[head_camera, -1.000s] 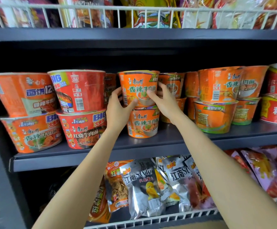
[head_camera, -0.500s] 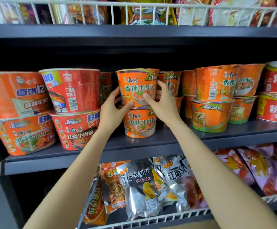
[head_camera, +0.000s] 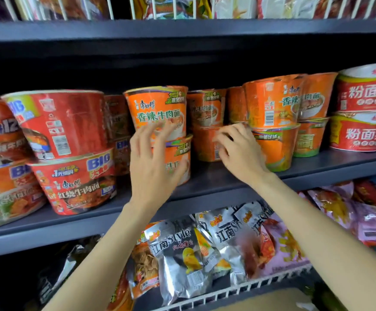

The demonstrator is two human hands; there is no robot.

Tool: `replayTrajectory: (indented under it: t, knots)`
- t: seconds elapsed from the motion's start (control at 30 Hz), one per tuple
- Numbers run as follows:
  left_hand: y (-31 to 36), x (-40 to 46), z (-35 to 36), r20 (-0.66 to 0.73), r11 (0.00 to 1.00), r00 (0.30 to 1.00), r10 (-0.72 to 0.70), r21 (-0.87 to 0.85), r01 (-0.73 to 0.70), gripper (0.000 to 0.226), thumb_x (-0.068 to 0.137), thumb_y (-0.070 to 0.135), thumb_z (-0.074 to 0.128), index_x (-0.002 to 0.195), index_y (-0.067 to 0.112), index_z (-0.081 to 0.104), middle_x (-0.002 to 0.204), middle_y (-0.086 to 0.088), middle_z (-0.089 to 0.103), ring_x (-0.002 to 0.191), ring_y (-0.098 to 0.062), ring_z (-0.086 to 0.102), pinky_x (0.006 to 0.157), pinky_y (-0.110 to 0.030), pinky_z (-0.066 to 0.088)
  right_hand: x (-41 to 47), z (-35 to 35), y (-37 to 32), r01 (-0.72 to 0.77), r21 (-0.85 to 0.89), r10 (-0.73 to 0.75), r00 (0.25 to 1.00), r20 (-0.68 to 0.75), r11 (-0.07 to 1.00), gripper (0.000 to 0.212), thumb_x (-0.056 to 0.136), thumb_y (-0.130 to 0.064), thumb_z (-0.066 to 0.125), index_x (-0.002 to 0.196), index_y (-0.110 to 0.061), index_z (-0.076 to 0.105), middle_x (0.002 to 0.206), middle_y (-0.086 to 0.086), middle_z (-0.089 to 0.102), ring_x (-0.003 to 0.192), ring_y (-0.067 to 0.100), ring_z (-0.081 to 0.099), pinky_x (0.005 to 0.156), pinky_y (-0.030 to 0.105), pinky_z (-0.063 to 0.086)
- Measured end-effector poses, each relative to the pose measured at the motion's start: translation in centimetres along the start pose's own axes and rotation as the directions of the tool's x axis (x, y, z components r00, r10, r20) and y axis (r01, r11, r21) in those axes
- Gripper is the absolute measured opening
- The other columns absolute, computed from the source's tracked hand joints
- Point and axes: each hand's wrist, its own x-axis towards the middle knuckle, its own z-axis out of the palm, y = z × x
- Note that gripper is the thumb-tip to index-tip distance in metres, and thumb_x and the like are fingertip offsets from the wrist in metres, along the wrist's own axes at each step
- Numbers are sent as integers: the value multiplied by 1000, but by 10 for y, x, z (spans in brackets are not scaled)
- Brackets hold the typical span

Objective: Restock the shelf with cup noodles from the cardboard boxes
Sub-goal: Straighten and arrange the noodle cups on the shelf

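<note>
1. Head view, step in hand: an orange cup noodle (head_camera: 158,111) sits stacked on a second orange cup (head_camera: 179,158) near the front edge of the middle shelf (head_camera: 216,194), about midway along it. The left hand (head_camera: 153,162) hangs in front of this stack with fingers spread and nothing in it, though motion blur hides whether the fingertips touch the cup. The right hand (head_camera: 238,151) is loose and empty, just beside a lower cup (head_camera: 205,144) further back. I judge the placing step done for this stack.

2. Next move, as a judgement: fetch another cup. The cardboard box (head_camera: 261,303) shows only as a brown strip at the bottom edge.

3. Surroundings: large red bowls (head_camera: 68,140) fill the shelf's left end; an orange pair (head_camera: 274,122) and red-labelled bowls (head_camera: 362,113) crowd the right end. Snack bags (head_camera: 182,254) lie behind a wire rail (head_camera: 238,286) below.

4. Obstacles: free space looks scarce, and the stacks stand close enough that a careless push could topple one.
</note>
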Motion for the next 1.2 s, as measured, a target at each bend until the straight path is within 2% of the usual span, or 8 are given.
replayTrajectory:
  t: [0.17, 0.37, 0.6, 0.87, 0.93, 1.0, 1.1, 1.2]
  knots:
    - [18, 17, 23, 17, 985, 995, 97, 141, -98, 29, 85, 28, 63, 112, 19, 67, 125, -2, 60, 121, -24, 44, 101, -41, 32, -12, -11, 55, 386, -301, -314, 912, 263, 872, 13, 71, -3, 66, 82, -5, 73, 89, 12, 69, 99, 35, 62, 98, 41, 29]
    - [3, 4, 34, 19, 970, 994, 108, 215, -110, 24, 86, 20, 64, 109, 16, 67, 117, -5, 63, 108, -28, 47, 95, -40, 34, -24, -13, 78, 431, -318, -322, 883, 342, 845, 15, 68, -1, 77, 81, -6, 72, 90, 12, 70, 103, 34, 61, 98, 40, 31]
    - [55, 14, 84, 304, 985, 937, 174, -68, -160, 33, 82, 18, 62, 114, 11, 62, 109, -6, 63, 99, -26, 54, 83, -32, 46, -27, -11, 81, 299, -341, -196, 932, 307, 891, 21, 63, 2, 72, 84, -4, 73, 82, 11, 69, 99, 34, 60, 89, 41, 41]
    - [47, 52, 168, 608, 937, 786, -109, 327, -124, 73, 88, 31, 59, 147, 8, 22, 144, -15, 36, 132, -33, 32, 105, -40, 31, -17, -7, 54, 188, -407, -37, 935, 352, 894, 15, 59, 0, 76, 70, -4, 67, 69, 12, 64, 78, 32, 60, 69, 35, 48]
    - [43, 52, 174, 577, 918, 810, -102, 369, -147, 63, 87, 24, 61, 142, 8, 35, 138, -15, 44, 128, -33, 40, 102, -40, 36, -5, -1, 40, 44, -349, 81, 938, 337, 936, 30, 70, 1, 73, 99, 1, 66, 95, 17, 66, 88, 30, 63, 63, 34, 52]
    - [38, 49, 174, 501, 941, 859, -103, 329, -79, 57, 79, 14, 69, 131, 8, 49, 131, -16, 51, 122, -34, 47, 96, -41, 41, 8, 14, 36, -91, -270, 193, 905, 379, 959, 56, 89, 3, 52, 141, 2, 34, 140, 23, 41, 117, 33, 53, 86, 36, 51]
    - [33, 44, 171, 477, 963, 872, -110, 269, -26, 61, 66, 6, 77, 123, 6, 54, 125, -17, 55, 117, -35, 51, 92, -43, 43, 28, 38, 44, -253, -147, 292, 847, 444, 956, 69, 92, 1, 47, 151, -5, 12, 156, 20, 13, 137, 37, 31, 109, 40, 34]
    - [27, 45, 165, 408, 956, 900, -153, 291, 31, 50, 68, -2, 72, 116, 0, 57, 117, -21, 57, 106, -38, 55, 86, -44, 46, 31, 56, 50, -316, 18, 273, 845, 460, 949, 59, 92, -8, 54, 144, -8, 28, 151, 16, 26, 135, 35, 32, 108, 40, 33]
